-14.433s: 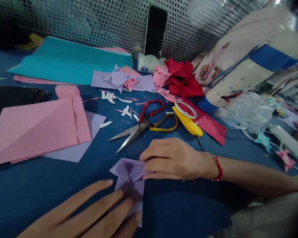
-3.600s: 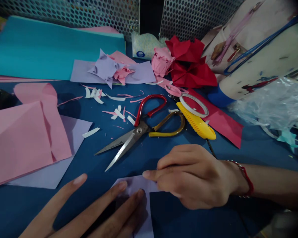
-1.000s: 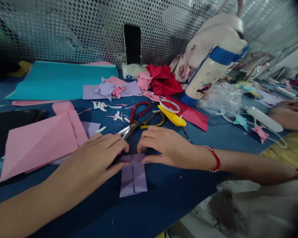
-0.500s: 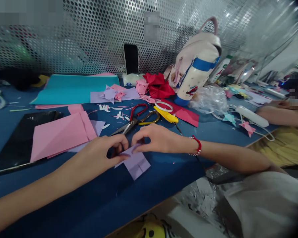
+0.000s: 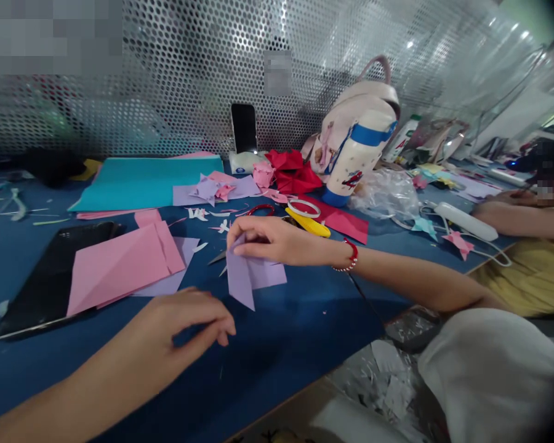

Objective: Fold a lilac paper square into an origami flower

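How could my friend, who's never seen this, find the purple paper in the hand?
Start at the blue table, then find the right hand, next to the red bracelet. The purple paper is the folded piece pinched there. Unlike the purple sheet poking out from under the pink paper, this one is held.

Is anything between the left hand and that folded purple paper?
Nothing visible: between the left hand and the purple paper, pinched in the right hand, only blue tabletop shows. The scissors lie beyond, partly hidden, off that path.
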Action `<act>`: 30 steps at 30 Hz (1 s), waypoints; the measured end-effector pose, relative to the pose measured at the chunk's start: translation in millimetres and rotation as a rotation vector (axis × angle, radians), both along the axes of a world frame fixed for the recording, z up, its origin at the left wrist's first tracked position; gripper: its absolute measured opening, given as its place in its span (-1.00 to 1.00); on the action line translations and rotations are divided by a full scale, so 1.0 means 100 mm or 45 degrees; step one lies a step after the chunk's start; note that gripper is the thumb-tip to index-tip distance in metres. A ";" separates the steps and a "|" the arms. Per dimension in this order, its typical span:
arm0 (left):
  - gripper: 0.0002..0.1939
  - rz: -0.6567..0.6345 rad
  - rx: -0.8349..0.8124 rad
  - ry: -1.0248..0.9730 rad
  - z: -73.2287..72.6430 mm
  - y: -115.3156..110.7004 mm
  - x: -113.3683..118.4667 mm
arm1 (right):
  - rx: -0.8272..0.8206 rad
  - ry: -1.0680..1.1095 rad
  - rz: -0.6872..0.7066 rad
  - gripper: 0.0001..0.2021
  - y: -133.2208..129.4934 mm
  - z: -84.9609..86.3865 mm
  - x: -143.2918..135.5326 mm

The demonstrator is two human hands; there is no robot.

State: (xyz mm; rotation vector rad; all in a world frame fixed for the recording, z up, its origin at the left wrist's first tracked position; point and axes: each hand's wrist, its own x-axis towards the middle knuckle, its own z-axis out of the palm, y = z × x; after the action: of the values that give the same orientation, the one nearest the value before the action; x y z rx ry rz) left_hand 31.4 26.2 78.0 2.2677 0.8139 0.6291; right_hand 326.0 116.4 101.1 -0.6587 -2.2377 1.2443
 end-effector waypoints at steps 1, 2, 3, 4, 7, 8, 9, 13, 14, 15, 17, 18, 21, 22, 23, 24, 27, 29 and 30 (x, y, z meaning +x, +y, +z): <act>-0.51 -0.023 0.037 -0.022 -0.01 -0.04 -0.02 | -0.023 -0.029 0.082 -0.89 0.08 0.00 -0.03; -0.48 -0.038 0.089 -0.039 -0.02 -0.08 -0.04 | -0.051 -0.065 0.185 -0.91 0.15 0.01 -0.07; -0.49 -0.043 0.160 -0.044 -0.03 -0.12 -0.07 | -0.090 -0.108 0.317 -0.92 0.22 0.02 -0.11; -0.53 -0.039 0.248 -0.040 -0.04 -0.15 -0.10 | -0.155 -0.187 0.511 -0.96 0.27 0.03 -0.17; -0.68 -0.058 0.555 0.049 -0.08 -0.22 -0.16 | -0.254 -0.378 0.819 -0.90 0.38 0.06 -0.36; -0.67 -0.108 0.644 0.086 -0.09 -0.23 -0.15 | -0.275 -0.412 0.856 -0.82 0.39 0.07 -0.42; -0.64 -0.147 0.714 0.104 -0.11 -0.23 -0.13 | -0.290 -0.432 0.888 -0.74 0.39 0.07 -0.47; -0.58 -0.148 0.895 0.048 -0.22 -0.18 0.02 | -0.149 -0.361 0.876 -0.74 0.36 0.11 -0.47; -0.62 -0.257 0.938 0.113 -0.27 -0.16 0.05 | -0.100 -0.303 0.767 -0.75 0.35 0.12 -0.41; -0.60 -0.264 0.985 0.137 -0.33 -0.16 0.05 | -0.054 -0.259 0.638 -0.78 0.32 0.12 -0.34; -0.47 -0.126 0.972 0.118 -0.46 -0.17 0.01 | 0.022 -0.263 0.421 -0.86 0.25 0.12 -0.17; -0.39 -0.113 0.949 0.116 -0.52 -0.19 -0.02 | 0.046 -0.276 0.363 -0.87 0.20 0.12 -0.07; -0.42 -0.192 0.947 0.240 -0.64 -0.28 -0.10 | 0.071 -0.409 0.302 -0.88 0.03 0.09 0.16; -0.46 -0.199 0.952 0.261 -0.65 -0.30 -0.11 | 0.088 -0.447 0.282 -0.88 -0.03 0.07 0.22; -0.49 -0.193 0.952 0.267 -0.65 -0.33 -0.11 | 0.110 -0.462 0.267 -0.86 -0.09 0.04 0.27; -0.51 -0.179 0.948 0.260 -0.64 -0.34 -0.10 | 0.135 -0.459 0.246 -0.84 -0.14 0.00 0.31; -0.50 -0.125 0.937 0.190 -0.62 -0.38 -0.06 | 0.208 -0.356 0.197 -0.89 -0.25 -0.12 0.39; -0.48 -0.090 0.933 0.169 -0.64 -0.39 -0.06 | 0.210 -0.269 0.158 -0.93 -0.28 -0.19 0.42; -0.47 -0.087 0.942 0.171 -0.67 -0.40 -0.07 | 0.200 -0.230 0.140 -0.92 -0.29 -0.22 0.43</act>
State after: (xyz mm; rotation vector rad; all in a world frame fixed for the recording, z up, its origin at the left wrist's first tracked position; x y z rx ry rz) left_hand 24.9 -13.9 11.3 3.0156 0.6187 0.8531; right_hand 369.1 87.5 78.8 -0.6161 -2.5210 1.0824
